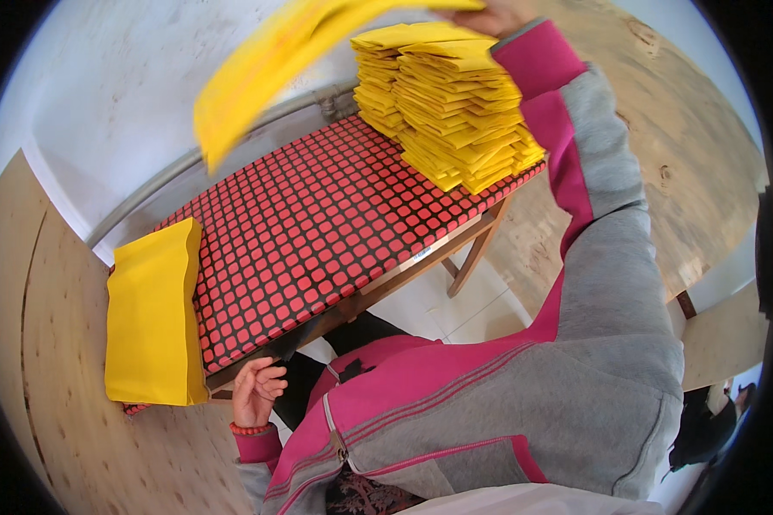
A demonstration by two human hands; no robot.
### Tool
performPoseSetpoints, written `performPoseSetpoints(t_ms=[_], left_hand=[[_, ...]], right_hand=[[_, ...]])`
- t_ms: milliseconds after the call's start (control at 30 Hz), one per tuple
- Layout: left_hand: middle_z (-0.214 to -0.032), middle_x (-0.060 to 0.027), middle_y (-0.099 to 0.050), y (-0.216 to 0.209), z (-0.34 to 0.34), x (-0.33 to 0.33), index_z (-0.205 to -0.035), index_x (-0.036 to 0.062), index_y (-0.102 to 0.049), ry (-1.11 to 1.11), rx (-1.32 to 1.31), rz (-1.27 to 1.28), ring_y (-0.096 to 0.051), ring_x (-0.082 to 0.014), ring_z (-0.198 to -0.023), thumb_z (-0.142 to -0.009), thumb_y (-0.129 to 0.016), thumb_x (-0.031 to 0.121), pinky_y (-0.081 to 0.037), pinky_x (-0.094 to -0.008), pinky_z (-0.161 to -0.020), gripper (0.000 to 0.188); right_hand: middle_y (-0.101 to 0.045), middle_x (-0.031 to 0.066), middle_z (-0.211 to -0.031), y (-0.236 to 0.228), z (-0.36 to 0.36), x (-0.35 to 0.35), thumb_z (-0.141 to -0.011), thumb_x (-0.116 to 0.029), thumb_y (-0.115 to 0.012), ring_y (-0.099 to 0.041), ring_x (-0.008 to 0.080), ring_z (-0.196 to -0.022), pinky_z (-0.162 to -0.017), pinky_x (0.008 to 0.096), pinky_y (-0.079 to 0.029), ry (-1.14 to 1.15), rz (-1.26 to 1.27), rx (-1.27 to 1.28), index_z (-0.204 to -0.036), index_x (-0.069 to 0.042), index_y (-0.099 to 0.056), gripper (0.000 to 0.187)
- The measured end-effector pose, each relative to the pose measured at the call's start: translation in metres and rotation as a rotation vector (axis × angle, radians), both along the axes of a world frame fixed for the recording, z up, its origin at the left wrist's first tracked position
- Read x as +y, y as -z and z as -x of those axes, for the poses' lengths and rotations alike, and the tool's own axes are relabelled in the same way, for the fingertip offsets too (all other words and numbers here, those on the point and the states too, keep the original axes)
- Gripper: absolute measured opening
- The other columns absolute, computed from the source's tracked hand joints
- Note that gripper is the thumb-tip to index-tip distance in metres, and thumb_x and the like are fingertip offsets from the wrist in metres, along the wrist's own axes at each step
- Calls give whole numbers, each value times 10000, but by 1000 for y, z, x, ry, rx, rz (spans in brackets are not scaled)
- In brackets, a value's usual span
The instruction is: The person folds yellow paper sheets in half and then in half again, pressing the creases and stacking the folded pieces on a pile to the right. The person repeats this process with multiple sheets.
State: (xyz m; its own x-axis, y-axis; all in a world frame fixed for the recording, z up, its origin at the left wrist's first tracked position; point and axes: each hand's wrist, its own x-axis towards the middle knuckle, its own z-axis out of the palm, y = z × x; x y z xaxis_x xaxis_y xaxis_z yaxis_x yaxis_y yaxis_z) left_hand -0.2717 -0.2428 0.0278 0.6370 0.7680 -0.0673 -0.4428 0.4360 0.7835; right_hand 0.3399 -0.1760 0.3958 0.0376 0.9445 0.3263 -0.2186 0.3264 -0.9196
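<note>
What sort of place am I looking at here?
Perhaps a small workshop or packing room, though I can't be sure: a tall stack of folded yellow pieces sits on a table with a red-and-black patterned top, and wooden panels stand nearby.

Plenty of room through the middle of the red-and-black tabletop (292,232), a wide lane running from near edge to far! On its right looms the tall yellow pile (459,103), barring any low sweep; on its left, the yellow packet (150,318) blocks that end. Behind, wall (120,86) and pipe (155,186) close things off, and overhead the raised yellow piece (266,69) cuts across the upper approach!
</note>
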Motion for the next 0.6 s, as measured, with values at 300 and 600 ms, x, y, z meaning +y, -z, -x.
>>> performPoseSetpoints(t_ms=[300, 600], left_hand=[[-1211, -283, -692, 1, -10, -1, -1349, -61, -526, -6, 16, 75, -752, -317, -992, -1103, -456, 283, -639, -350, -800, 429], [-1228, -285, -686, 6, -33, 7, -1346, -59, -532, 25, 56, 65, -746, -321, -1021, -1096, -472, 288, -636, -349, -818, 432]], right_hand=[[-678, 139, -1163, 16, -179, -35, -1044, -156, -590, -688, 265, -1031, -877, 393, -605, 740, -299, 375, -1247, 8, -569, 262], [-632, 148, -1282, 93, -230, -48, -1052, -153, -563, -648, 307, -1138, -888, 430, -626, 1032, 117, 422, -1319, -35, -537, 293]])
